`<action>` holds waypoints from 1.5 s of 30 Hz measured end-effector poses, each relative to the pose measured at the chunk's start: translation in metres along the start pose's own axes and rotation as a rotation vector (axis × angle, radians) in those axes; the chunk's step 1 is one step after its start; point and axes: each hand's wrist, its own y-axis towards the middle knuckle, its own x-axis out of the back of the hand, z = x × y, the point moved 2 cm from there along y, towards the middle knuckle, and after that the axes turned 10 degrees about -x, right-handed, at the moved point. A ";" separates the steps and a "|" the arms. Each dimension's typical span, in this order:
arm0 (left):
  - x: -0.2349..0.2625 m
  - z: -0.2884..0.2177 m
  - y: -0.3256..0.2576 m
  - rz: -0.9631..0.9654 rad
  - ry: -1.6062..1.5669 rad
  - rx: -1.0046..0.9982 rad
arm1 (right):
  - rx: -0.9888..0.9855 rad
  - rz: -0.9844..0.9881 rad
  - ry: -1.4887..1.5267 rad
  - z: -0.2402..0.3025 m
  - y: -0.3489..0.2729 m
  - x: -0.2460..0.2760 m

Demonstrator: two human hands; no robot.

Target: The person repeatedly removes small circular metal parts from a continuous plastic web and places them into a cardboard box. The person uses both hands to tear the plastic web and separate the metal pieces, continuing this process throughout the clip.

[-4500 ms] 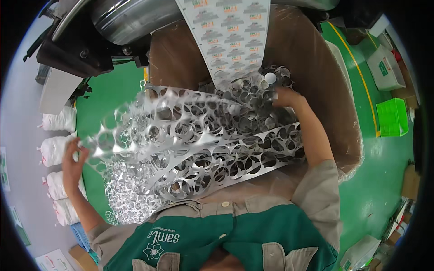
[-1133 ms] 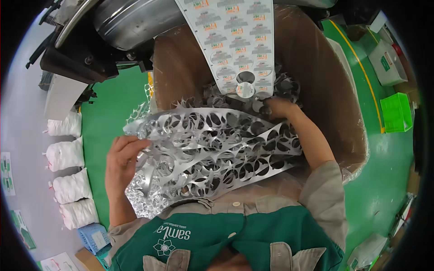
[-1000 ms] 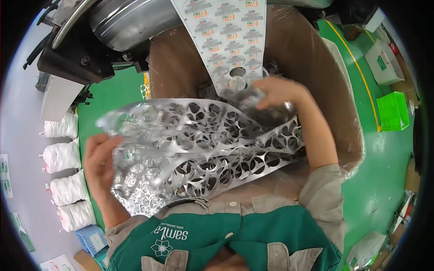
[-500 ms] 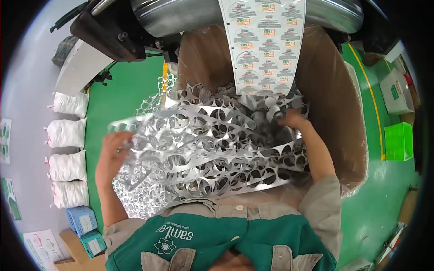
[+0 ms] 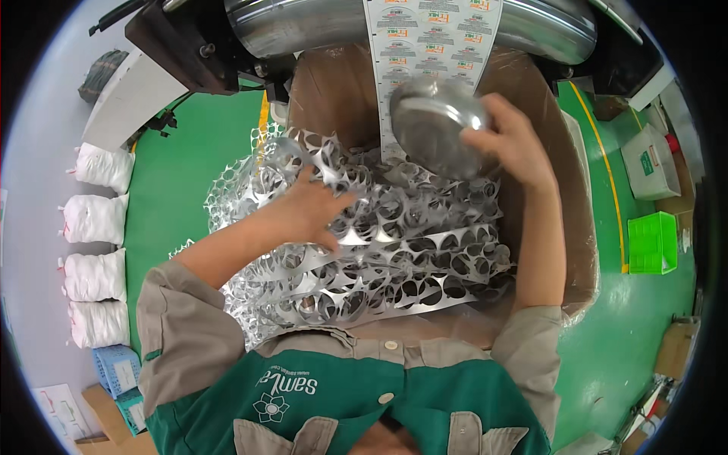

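A shiny round metal bowl [image 5: 428, 125] is held up in my right hand [image 5: 512, 140], the fingers gripping its right rim. The bowl is slightly blurred and hides part of the printed foil strip [image 5: 432, 45] hanging behind it. My left hand [image 5: 303, 208] reaches in from the left, fingers spread, over a tangled heap of silver foil scrap [image 5: 394, 265] punched with round holes. Whether the palm presses on the foil I cannot tell. The scrap fills a large brown carton [image 5: 565, 243] lined with clear plastic and spills over its left side.
Across the top runs a metal roller [image 5: 303, 30] on a dark machine frame [image 5: 178, 49]. White bundles [image 5: 98, 220] line the left wall above a blue basket [image 5: 116, 370]. To the right, a green crate [image 5: 652, 243] and a white bin [image 5: 650, 167] stand on the green floor.
My right hand has risen out of the scrap with the metal bowl. My left hand has moved right and inward from the scrap's left edge. The view has shifted slightly.
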 end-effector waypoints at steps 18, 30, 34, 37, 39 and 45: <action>0.000 0.039 -0.133 -0.613 -0.746 0.529 | -0.233 0.470 -0.418 -0.125 0.007 -0.071; -0.150 0.098 -0.217 -0.903 -0.939 0.996 | -0.322 -0.059 0.968 -0.201 0.025 -0.049; -0.123 0.075 -0.191 -0.722 -0.696 0.939 | -0.520 0.029 -0.533 -0.257 -0.004 -0.077; -0.051 0.078 -0.182 -0.725 -0.268 0.640 | -0.459 0.253 -0.651 -0.270 0.000 -0.077; 0.024 0.048 -0.157 -0.822 -0.402 0.497 | -0.344 0.413 -0.810 -0.202 0.019 -0.084; 0.028 -0.025 -0.030 -0.368 -0.147 -0.018 | -0.116 0.115 -0.695 -0.072 0.011 -0.062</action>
